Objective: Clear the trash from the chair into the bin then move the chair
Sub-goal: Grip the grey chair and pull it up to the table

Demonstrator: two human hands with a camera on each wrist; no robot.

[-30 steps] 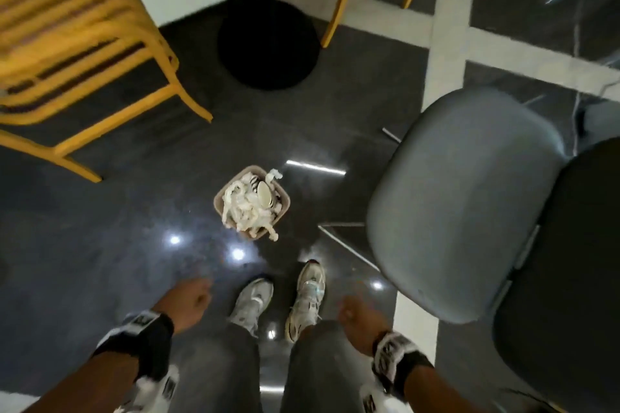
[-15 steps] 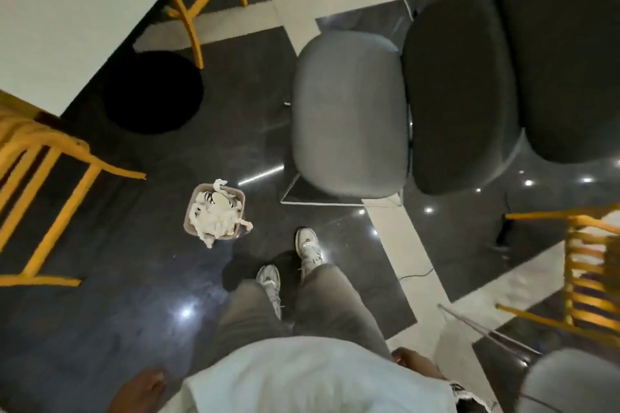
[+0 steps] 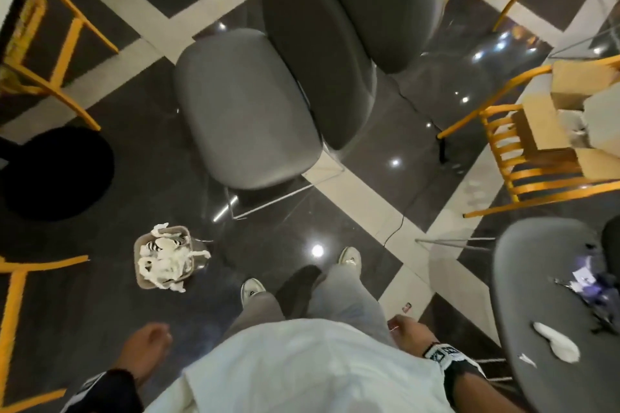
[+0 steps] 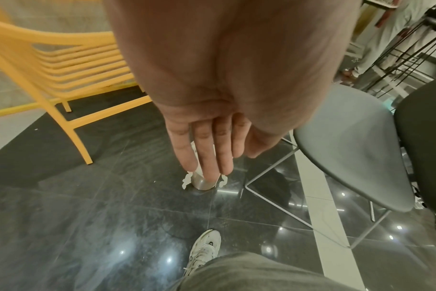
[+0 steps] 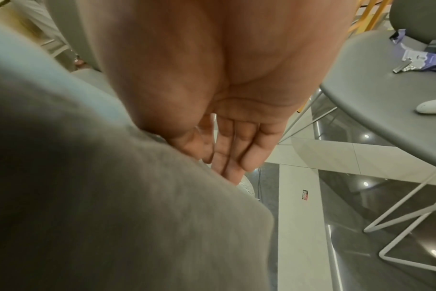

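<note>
A grey chair (image 3: 550,318) at the lower right carries trash: a white crumpled tissue (image 3: 557,342), a small white scrap (image 3: 526,360) and purple wrappers (image 3: 597,288). The right wrist view shows that chair (image 5: 376,82) with the wrappers (image 5: 426,59) and tissue (image 5: 433,106). A small bin (image 3: 164,256) full of white paper stands on the floor at left. My left hand (image 3: 147,345) hangs empty by my hip, fingers relaxed (image 4: 207,149). My right hand (image 3: 406,325) hangs empty beside my thigh, fingers straight (image 5: 232,149).
Another grey chair (image 3: 241,107) and dark padded seats (image 3: 322,50) stand ahead. Yellow slatted chairs (image 3: 536,157) ring the area, one holding cardboard boxes (image 3: 567,111). A black round base (image 3: 53,174) lies at left. A small red scrap (image 3: 407,306) lies on the floor.
My view has swung right and risen: the bin slid to the left, and the chair with trash came into sight at the lower right. Both hands stay empty at my sides.
</note>
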